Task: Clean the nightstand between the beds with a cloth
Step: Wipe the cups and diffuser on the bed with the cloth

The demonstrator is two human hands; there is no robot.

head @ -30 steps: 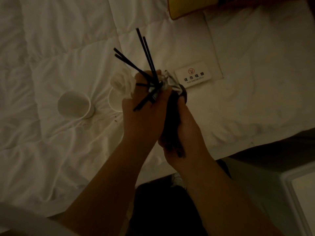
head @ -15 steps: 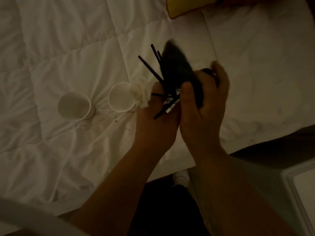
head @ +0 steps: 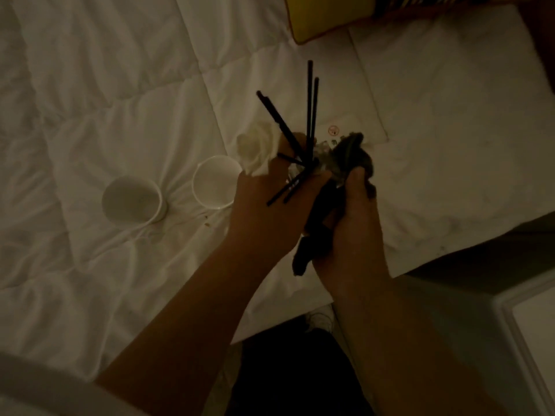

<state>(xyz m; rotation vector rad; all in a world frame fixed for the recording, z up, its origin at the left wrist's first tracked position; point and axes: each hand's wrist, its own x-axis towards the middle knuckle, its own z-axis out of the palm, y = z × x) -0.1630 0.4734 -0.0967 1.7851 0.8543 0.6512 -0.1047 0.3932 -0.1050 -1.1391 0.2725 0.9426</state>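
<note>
Over the white bed, my left hand (head: 264, 214) grips a small glass diffuser bottle (head: 326, 159) with several black reed sticks (head: 309, 115) and a white fabric flower (head: 255, 148) sticking out. My right hand (head: 354, 223) holds a dark cloth (head: 351, 151) bunched against the bottle's right side; the cloth's tail hangs down between my hands. The bottle is mostly hidden by fingers and cloth. The nightstand (head: 528, 319) shows only as a pale corner at the lower right.
Two white cups (head: 132, 202) (head: 214, 181) stand on the quilted white duvet (head: 90, 100) left of my hands. A no-smoking card (head: 333, 130) lies on the bed behind the bottle. A yellow cushion (head: 324, 16) sits at the top. Dark floor lies below.
My right hand, which had lifted the cloth up over the bottle half a second ago, has come back down and to the bottle's right side. The reed sticks stand out again.
</note>
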